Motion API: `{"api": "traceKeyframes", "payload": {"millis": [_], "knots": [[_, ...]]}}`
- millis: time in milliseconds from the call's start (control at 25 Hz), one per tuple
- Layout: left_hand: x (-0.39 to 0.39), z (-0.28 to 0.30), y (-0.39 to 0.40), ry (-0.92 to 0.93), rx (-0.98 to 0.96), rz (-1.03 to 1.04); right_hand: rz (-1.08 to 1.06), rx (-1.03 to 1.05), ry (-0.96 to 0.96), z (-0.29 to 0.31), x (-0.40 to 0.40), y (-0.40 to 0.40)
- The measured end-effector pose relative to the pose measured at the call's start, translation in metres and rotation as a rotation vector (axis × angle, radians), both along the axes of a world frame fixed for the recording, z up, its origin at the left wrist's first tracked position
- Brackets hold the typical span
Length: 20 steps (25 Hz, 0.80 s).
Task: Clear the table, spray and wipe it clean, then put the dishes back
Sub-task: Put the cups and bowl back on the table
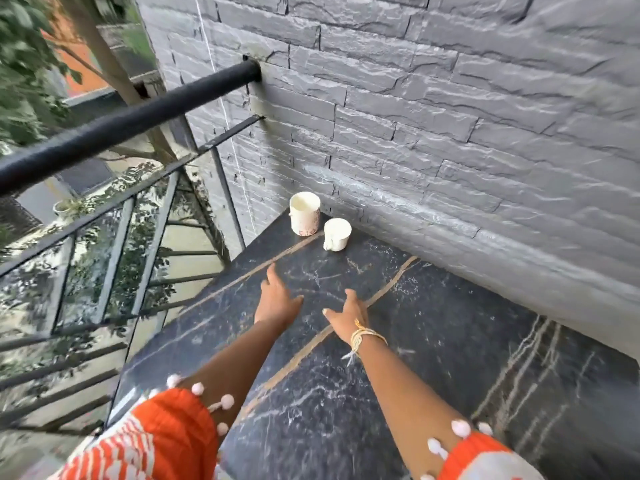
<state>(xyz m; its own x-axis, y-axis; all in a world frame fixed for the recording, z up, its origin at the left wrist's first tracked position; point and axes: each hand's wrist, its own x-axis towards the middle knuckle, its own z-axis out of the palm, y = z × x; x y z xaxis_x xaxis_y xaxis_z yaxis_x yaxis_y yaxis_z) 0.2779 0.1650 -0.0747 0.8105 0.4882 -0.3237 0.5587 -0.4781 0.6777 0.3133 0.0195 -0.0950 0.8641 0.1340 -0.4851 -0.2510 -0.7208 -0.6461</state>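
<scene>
Here, in the head view, both the left hand [277, 299] and the right hand [348, 315] are held apart, fingers spread and empty, above the dark veined marble table [398, 375]. Two cream ceramic mugs [304, 213] are seen in the far corner against the rough grey stone wall [450, 133]. A hasty reach could knock one toward the black railing [114, 129] side, where the edge is unguarded.

text: none legible | labels/brands: none | numbers: none | signs: none | taller cup [305, 213] at 12 o'clock: faint reddish speckles near base, too small to read as lettering | smaller mug [337, 234] just beside it: plain
</scene>
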Motion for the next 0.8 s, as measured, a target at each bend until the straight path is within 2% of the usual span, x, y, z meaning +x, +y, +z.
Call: {"api": "traceKeyframes", "payload": {"millis": [200,400,520,800], "knots": [[-0.119,0.010,-0.024,0.043,0.052,-0.007,0.196,-0.099,-0.112,0.029,-0.099,-0.016],[-0.219,0.011,-0.017,0.014,0.082,0.009,0.358,-0.085,-0.125,0.039,-0.177,-0.009],[-0.282,0.005,0.005,-0.007,0.108,0.053,0.428,-0.064,-0.121,0.031,-0.229,0.013],[-0.442,-0.020,0.088,0.105,0.162,0.237,0.655,-0.043,-0.099,-0.004,-0.352,0.102]]}}
